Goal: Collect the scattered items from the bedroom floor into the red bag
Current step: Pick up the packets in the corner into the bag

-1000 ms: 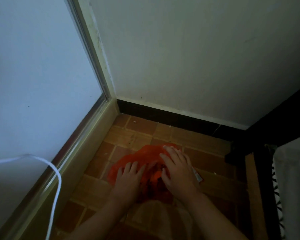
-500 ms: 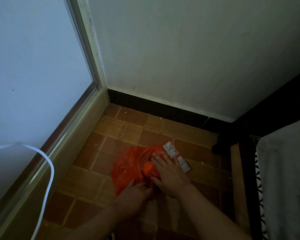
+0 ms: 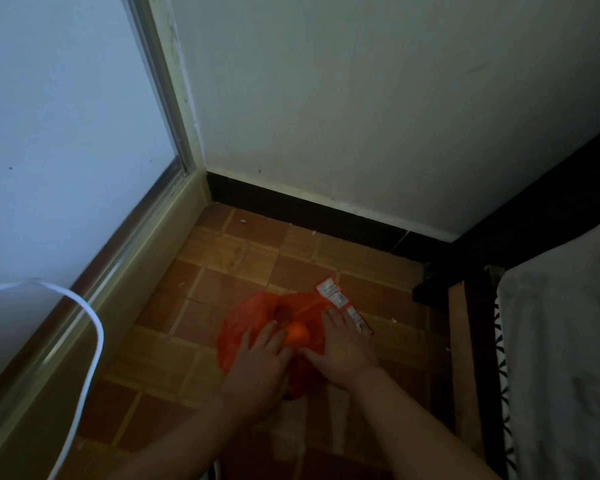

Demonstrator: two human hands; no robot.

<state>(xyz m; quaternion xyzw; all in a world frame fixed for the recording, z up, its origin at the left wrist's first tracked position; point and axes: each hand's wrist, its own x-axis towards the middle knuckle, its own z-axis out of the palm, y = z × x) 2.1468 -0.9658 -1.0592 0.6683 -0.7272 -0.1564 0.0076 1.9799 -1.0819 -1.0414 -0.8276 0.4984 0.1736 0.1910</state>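
**A:** A red bag (image 3: 243,327) lies crumpled on the tiled floor (image 3: 174,344) of a dim bedroom corner, its mouth turned up toward the camera. Where are the hands?

**B:** Both press on the plastic. The left hand (image 3: 257,362) lies flat with fingers spread, its grip wide and holding nothing. The right hand (image 3: 343,344) is also flat and open, at the bag's right edge. Between them sits a round orange object (image 3: 297,334), apparently in the bag's mouth.

**A:** And the strip of sachets (image 3: 340,301)?

**B:** On the floor, touching the bag's far right edge, partly under the right fingertips. It looks yet to be collected.

**A:** What could go wrong?

**B:** The thin plastic may slide on smooth tile, so a push could roll the orange object out. The sachets lie flat, hard to pinch in this light.

**A:** Beyond that?

**B:** A white cable (image 3: 90,327) loops at left beside the window frame (image 3: 174,140); a bed (image 3: 561,341) stands at right.
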